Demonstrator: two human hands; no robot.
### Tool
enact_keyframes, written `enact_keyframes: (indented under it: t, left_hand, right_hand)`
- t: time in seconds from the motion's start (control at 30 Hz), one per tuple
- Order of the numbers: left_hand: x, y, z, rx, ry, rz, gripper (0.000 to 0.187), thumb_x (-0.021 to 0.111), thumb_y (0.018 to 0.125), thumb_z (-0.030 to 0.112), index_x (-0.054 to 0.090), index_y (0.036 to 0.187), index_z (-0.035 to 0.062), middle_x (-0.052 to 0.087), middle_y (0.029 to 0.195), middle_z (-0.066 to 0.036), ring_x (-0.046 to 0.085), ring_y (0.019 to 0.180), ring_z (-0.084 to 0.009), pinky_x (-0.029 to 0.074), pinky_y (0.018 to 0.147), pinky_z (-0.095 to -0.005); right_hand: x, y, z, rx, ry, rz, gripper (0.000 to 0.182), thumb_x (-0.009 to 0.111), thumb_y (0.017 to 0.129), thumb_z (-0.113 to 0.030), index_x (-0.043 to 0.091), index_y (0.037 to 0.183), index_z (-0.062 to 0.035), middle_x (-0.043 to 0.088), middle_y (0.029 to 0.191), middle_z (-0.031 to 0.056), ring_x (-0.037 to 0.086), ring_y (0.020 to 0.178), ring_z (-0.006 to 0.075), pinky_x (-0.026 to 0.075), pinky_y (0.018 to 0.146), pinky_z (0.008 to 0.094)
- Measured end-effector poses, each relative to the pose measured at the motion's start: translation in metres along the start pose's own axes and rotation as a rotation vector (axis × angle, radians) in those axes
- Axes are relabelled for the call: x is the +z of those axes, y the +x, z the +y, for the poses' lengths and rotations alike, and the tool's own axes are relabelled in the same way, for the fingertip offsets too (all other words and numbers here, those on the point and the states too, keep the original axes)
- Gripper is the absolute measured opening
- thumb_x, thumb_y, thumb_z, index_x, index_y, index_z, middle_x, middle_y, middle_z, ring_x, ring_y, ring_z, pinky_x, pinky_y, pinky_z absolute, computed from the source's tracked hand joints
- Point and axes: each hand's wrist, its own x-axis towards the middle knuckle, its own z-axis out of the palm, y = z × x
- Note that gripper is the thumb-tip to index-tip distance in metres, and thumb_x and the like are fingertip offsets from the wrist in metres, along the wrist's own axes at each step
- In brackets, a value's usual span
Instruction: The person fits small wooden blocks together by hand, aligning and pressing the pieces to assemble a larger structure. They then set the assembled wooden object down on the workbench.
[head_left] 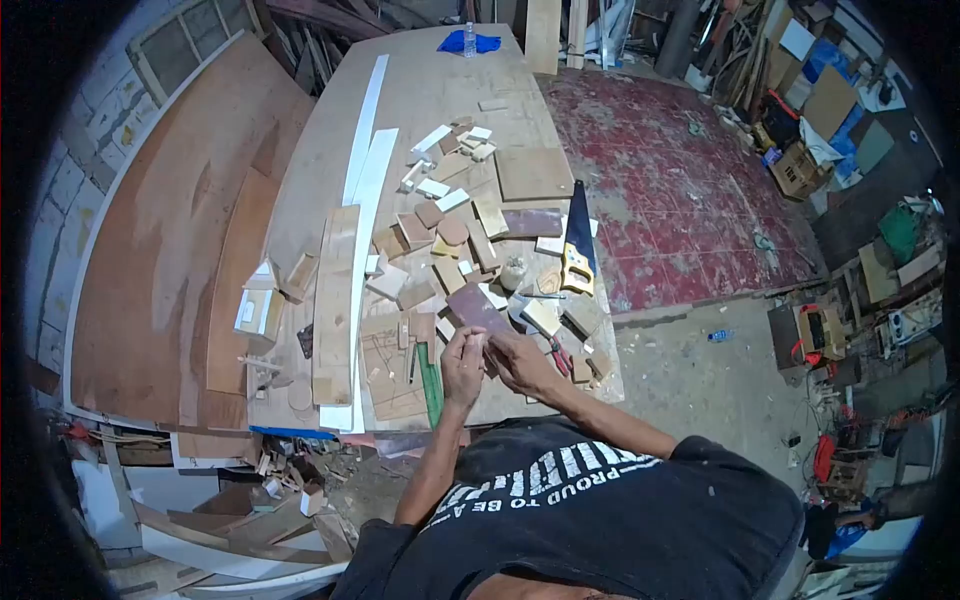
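both hands meet over near edge of workbench (420, 90), just below handsaw (578, 252) and left of it. left hand (462, 365) curled, fingertips pinched on something tiny, maybe small wood bit, too small to tell. right hand (520, 362) half closed, fingers touching same spot, next to dark reddish board (478, 306). green strip (431, 375) left of left hand, wood offcuts (440, 225) scattered left of handsaw
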Motion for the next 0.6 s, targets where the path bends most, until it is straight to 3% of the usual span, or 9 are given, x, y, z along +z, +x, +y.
enact_keyframes:
  t: [0.07,0.17,0.2,0.3,0.33,0.4,0.43,0.5,0.6]
  left_hand:
    - [0.014,0.007,0.004,0.056,-0.017,0.063,0.02,0.046,0.102,0.018,0.059,0.107,0.0044,0.055,0.075,0.004,0.045,0.061,-0.0025,0.037,0.054,-0.0194]
    - [0.021,0.004,0.007,0.137,0.077,0.026,0.02,0.044,0.102,0.016,0.06,0.105,0.0036,0.054,0.074,0.004,0.042,0.061,-0.0009,0.034,0.053,-0.0187]
    - [0.024,0.01,0.016,0.07,-0.021,-0.023,0.02,0.045,0.101,0.018,0.06,0.105,0.0044,0.055,0.076,0.005,0.044,0.058,-0.0012,0.034,0.051,-0.0192]
    - [0.029,0.017,0.016,0.145,0.072,-0.008,0.022,0.043,0.101,0.017,0.059,0.106,0.0029,0.06,0.077,-0.002,0.055,0.065,-0.0109,0.044,0.059,-0.027]
    - [0.03,0.016,0.015,0.145,0.077,-0.015,0.022,0.043,0.101,0.017,0.059,0.106,0.0029,0.06,0.077,-0.002,0.055,0.065,-0.0109,0.044,0.059,-0.027]
    - [0.029,0.01,0.013,0.253,0.415,-0.034,0.021,0.042,0.1,0.015,0.059,0.107,0.0033,0.062,0.078,-0.011,0.062,0.067,-0.0193,0.047,0.061,-0.0324]
    - [0.027,0.01,0.013,0.253,0.418,-0.042,0.021,0.042,0.1,0.015,0.059,0.107,0.0033,0.062,0.078,-0.011,0.062,0.067,-0.0193,0.047,0.061,-0.0324]
    - [0.025,0.005,0.012,0.382,0.475,-0.087,0.021,0.042,0.099,0.015,0.058,0.107,0.004,0.061,0.078,-0.016,0.063,0.065,-0.0229,0.047,0.06,-0.034]
    - [0.03,0.008,0.013,0.261,0.363,-0.078,0.022,0.042,0.099,0.015,0.059,0.108,0.0041,0.062,0.077,-0.015,0.063,0.066,-0.0203,0.048,0.062,-0.0333]
  right_hand:
    - [-0.002,0.004,0.001,0.049,0.06,0.103,0.015,0.059,0.092,-0.013,0.061,0.09,0.0012,0.06,0.069,0.018,0.059,0.058,0.0277,0.044,0.055,0.0403]
    - [-0.038,0.008,-0.036,0.237,0.194,0.084,0.015,0.056,0.093,-0.011,0.061,0.09,0.0024,0.059,0.067,0.0185,0.057,0.055,0.0304,0.043,0.053,0.0385]
    - [-0.042,0.011,-0.036,0.22,0.16,0.12,0.012,0.053,0.093,-0.01,0.059,0.088,-0.0006,0.058,0.072,0.0184,0.058,0.061,0.0376,0.045,0.054,0.0434]
    - [-0.032,0.005,-0.037,0.156,-0.011,0.281,0.017,0.054,0.093,-0.011,0.056,0.082,0.0021,0.053,0.067,0.0179,0.054,0.059,0.035,0.041,0.054,0.0412]
    - [-0.032,0.002,-0.036,0.171,-0.044,0.268,0.018,0.055,0.092,-0.011,0.053,0.079,0.0016,0.049,0.066,0.0179,0.052,0.06,0.0369,0.041,0.056,0.044]
    - [-0.035,-0.003,-0.036,0.186,-0.062,0.206,0.013,0.056,0.091,-0.011,0.054,0.087,0.001,0.054,0.07,0.0193,0.055,0.063,0.0387,0.043,0.057,0.0454]
    - [-0.039,-0.005,-0.035,0.196,-0.084,0.131,0.013,0.057,0.089,-0.012,0.056,0.095,0.0003,0.059,0.074,0.0206,0.058,0.066,0.0405,0.046,0.058,0.0467]
    - [-0.044,-0.012,-0.024,0.144,-0.081,0.085,0.013,0.057,0.088,-0.011,0.056,0.094,0.0004,0.058,0.074,0.0202,0.058,0.068,0.0403,0.046,0.061,0.0466]
    - [-0.039,-0.018,-0.017,0.124,-0.054,0.143,0.012,0.058,0.085,-0.008,0.054,0.092,0.0006,0.055,0.074,0.0195,0.057,0.068,0.0394,0.046,0.062,0.0454]
